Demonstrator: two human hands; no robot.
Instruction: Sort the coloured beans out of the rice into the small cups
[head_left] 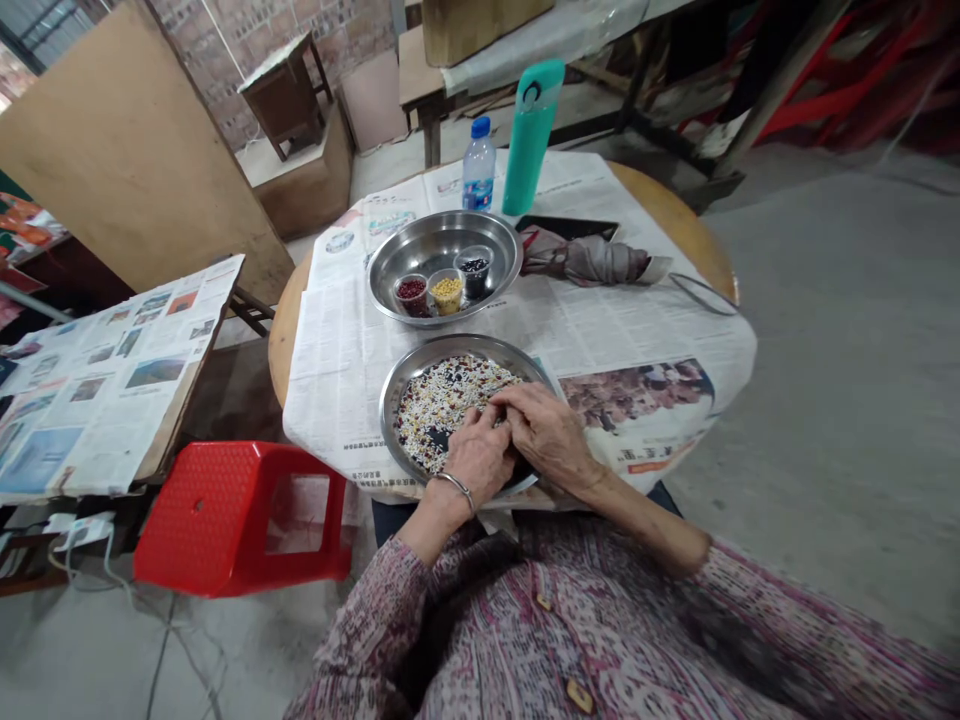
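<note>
A round metal plate (pixel 387 400) right in front of me holds a mix of white grains (pixel 442 405) with red, yellow and black beans among them. My left hand (pixel 480 455), with a bangle at the wrist, rests over the plate's near right part, its fingers bent and drawn together. Against it lies my right hand (pixel 544 432), its bent fingers pressed together and pointing left. The fingertips of both hands meet low over the grains. Whatever they pinch is hidden. Dark plate bottom shows near the left fingers.
Behind stands a metal basin (pixel 397 250) with cups of red beans (pixel 412 292), yellow beans (pixel 447 292) and black beans (pixel 475 275). A water bottle (pixel 478 168), green flask (pixel 532 140), dark phone (pixel 574 227) and folded umbrella (pixel 589 260) lie beyond. A red stool (pixel 202 510) stands left.
</note>
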